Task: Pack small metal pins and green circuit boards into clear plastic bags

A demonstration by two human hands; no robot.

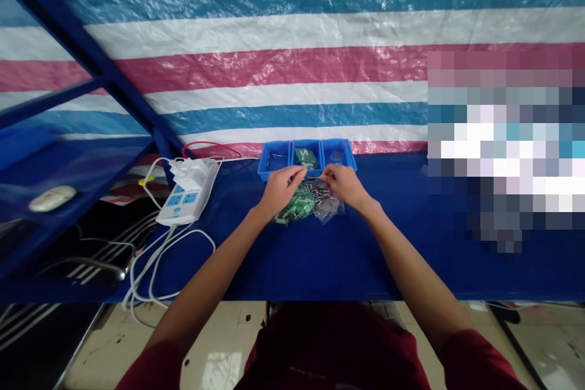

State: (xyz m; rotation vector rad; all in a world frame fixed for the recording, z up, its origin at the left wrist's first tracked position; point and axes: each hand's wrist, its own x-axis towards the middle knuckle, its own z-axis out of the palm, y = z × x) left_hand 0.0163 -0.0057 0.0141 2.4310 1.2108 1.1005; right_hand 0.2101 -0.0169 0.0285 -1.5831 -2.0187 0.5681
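My left hand (280, 190) is closed in a pinch above a clear bag of green circuit boards (297, 206). Across from it, my right hand (346, 185) pinches too, over a clear bag of small metal parts (325, 202). What the fingertips hold is too small to make out; a thin sliver shows by the right ones. Just beyond the hands stand three joined blue bins. Thin metal pieces lie in the left bin (262, 169), green boards (306, 158) in the middle one, and a small clear item (337, 156) in the right one.
A white power strip (185, 201) with plugged-in adapters lies left on the blue table (311, 262), its white cables (155, 274) trailing over the front edge. A white mouse (52, 198) rests on a side shelf. Striped sheeting (292, 64) hangs behind. The right side is pixelated.
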